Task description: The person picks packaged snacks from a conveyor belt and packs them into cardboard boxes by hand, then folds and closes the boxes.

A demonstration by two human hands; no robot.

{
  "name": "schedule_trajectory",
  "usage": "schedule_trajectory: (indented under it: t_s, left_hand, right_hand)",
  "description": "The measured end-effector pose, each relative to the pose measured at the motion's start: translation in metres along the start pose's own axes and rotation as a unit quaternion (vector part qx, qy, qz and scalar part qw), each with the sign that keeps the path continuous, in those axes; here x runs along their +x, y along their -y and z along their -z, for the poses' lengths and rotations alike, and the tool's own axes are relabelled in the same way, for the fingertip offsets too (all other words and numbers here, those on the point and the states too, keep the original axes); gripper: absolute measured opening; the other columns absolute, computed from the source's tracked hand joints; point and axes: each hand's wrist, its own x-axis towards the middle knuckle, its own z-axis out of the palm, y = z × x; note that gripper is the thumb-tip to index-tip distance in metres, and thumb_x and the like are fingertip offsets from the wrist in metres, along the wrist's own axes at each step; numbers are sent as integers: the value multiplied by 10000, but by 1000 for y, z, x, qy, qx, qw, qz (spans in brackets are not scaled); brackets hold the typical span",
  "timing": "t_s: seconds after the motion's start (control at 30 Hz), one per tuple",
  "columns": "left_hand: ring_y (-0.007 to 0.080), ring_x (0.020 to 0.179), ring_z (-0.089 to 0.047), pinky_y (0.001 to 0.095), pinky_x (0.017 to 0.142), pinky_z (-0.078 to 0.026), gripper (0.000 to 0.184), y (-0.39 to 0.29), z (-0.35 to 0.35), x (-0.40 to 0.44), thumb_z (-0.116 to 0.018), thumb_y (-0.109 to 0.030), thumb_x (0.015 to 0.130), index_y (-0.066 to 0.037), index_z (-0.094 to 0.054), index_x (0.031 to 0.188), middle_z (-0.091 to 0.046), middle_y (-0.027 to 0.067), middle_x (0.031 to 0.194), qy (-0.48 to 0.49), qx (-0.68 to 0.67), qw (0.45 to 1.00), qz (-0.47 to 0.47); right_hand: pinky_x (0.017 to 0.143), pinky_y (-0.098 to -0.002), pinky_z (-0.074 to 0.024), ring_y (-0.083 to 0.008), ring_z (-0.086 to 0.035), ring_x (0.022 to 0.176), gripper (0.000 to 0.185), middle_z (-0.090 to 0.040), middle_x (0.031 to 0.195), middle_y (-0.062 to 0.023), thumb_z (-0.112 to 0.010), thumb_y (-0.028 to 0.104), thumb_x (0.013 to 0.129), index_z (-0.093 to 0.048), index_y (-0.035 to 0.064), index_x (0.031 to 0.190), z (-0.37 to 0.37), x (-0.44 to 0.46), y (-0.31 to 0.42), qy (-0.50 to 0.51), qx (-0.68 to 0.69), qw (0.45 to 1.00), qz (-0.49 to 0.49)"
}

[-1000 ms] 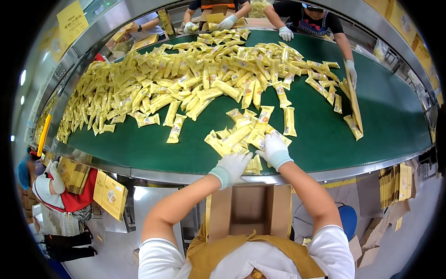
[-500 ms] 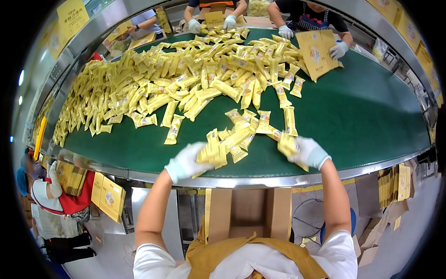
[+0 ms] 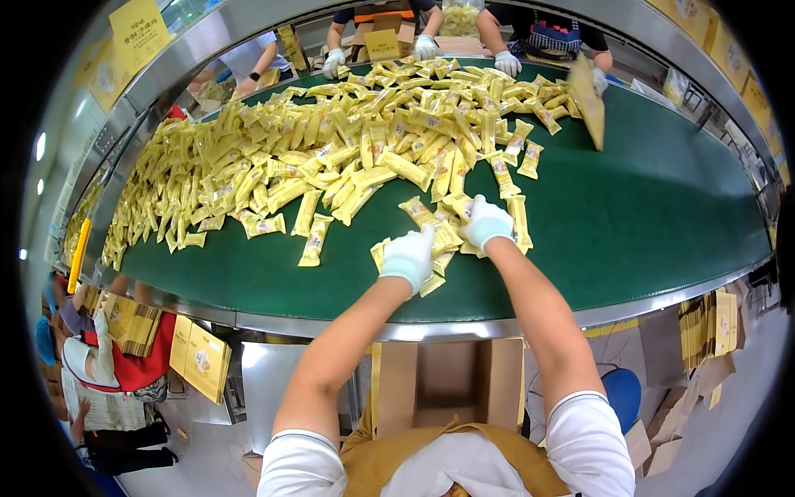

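Note:
Several yellow snack packets [image 3: 420, 212] form a small pile on the green conveyor belt [image 3: 662, 207] in front of me. My left hand [image 3: 408, 255], in a white glove, is closed on packets at the pile's near left side. On the right side of the same pile, my gloved right hand [image 3: 487, 222] has its fingers curled over packets. Its fingertips are partly hidden. One packet [image 3: 519, 222] lies just right of that hand. Below the belt's edge stands an open cardboard box [image 3: 396, 385], in front of my body.
A large heap of packets [image 3: 273, 149] covers the far and left belt. Across it, co-workers' gloved hands [image 3: 508, 63] rest at the edge, and one holds a carton [image 3: 586, 103]. A metal rim [image 3: 447, 329] borders the near side. Flat cartons [image 3: 201, 356] stand lower left.
Both my hands have moved away from the belt's near edge and inward, onto the small pile. The co-worker's carton across the belt has turned edge-on.

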Motion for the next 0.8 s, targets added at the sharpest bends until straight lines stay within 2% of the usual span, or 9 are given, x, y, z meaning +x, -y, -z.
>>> schedule_trajectory:
  t_s: [0.13, 0.23, 0.33, 0.47, 0.5, 0.6, 0.67, 0.7, 0.8]
  left_hand:
    - [342, 933, -704, 436, 792, -569, 556, 28, 33, -49, -744, -267, 827, -178, -545, 1339, -712, 141, 1043, -83, -55, 995, -6]
    - [317, 910, -687, 436, 770, -553, 484, 84, 9, -76, -696, -130, 812, -148, -588, 1283, -693, 104, 1033, -231, -17, 973, 8]
    - [300, 875, -669, 415, 767, -535, 493, 130, -19, -88, -686, -62, 774, -133, -597, 1254, -667, 79, 972, -301, 118, 946, 36]
    - [292, 1135, -602, 432, 947, -484, 605, 149, -65, -96, -751, -207, 788, -98, -535, 1342, -622, 115, 1185, -253, 177, 951, 11]
    - [312, 1244, -524, 459, 1027, -427, 753, 136, -59, -106, -782, -378, 787, -64, -484, 1403, -575, 153, 1272, -228, 122, 965, 32]
    - [330, 1255, -496, 453, 1051, -399, 926, 134, -56, -110, -802, -550, 732, -35, -462, 1423, -549, 179, 1293, -209, 126, 969, 28]
    - [347, 1245, -493, 448, 1070, -382, 1028, 134, -31, -102, -838, -560, 671, -12, -437, 1442, -527, 196, 1311, -102, 74, 988, 94]
    - [355, 1240, -491, 446, 1080, -374, 1079, 133, -20, -100, -856, -565, 641, 0, -424, 1452, -516, 205, 1319, -46, 47, 990, 129]
    - [350, 1250, -488, 442, 1072, -381, 1149, 137, -22, -100, -865, -632, 570, -1, -451, 1436, -523, 212, 1307, -49, 44, 991, 113]
  right_hand:
    - [814, -435, -550, -347, -704, 939, 457, -717, 1009, -145, -681, 175, 840, -548, 134, 1276, 18, -54, -40, -106, 9, 985, 132]
    - [698, -422, -530, -287, -676, 785, 461, -662, 832, -79, -684, 134, 799, -564, 133, 1244, -3, -86, -86, -222, -93, 925, 292]
    - [768, -391, -498, -239, -652, 896, 431, -649, 919, -53, -621, 168, 852, -564, 111, 1275, -39, -111, -105, -235, -200, 897, 317]
    - [926, -466, -433, -310, -550, 1132, 740, -575, 1197, -140, -719, 377, 798, -465, 32, 1402, -49, -139, -106, -218, -137, 909, 327]
    - [947, -474, -422, -321, -536, 1149, 790, -562, 1225, -152, -733, 404, 785, -450, 12, 1410, -49, -140, -110, -220, -109, 909, 338]
    - [1002, -462, -403, -343, -515, 1168, 947, -541, 1284, -173, -798, 466, 723, -409, -40, 1423, -43, -138, -118, -164, -114, 925, 324]
    - [1006, -445, -405, -344, -519, 1157, 1003, -550, 1274, -170, -826, 482, 682, -400, -30, 1432, -33, -131, -116, -65, -114, 952, 276]
    - [1002, -423, -411, -345, -523, 1134, 1008, -568, 1248, -173, -853, 538, 625, -477, -26, 1371, -28, -124, -109, -32, -131, 957, 257]
    - [984, -419, -422, -339, -524, 1121, 967, -583, 1215, -173, -851, 597, 582, -566, -15, 1275, -7, -117, -84, 78, -193, 958, 195]
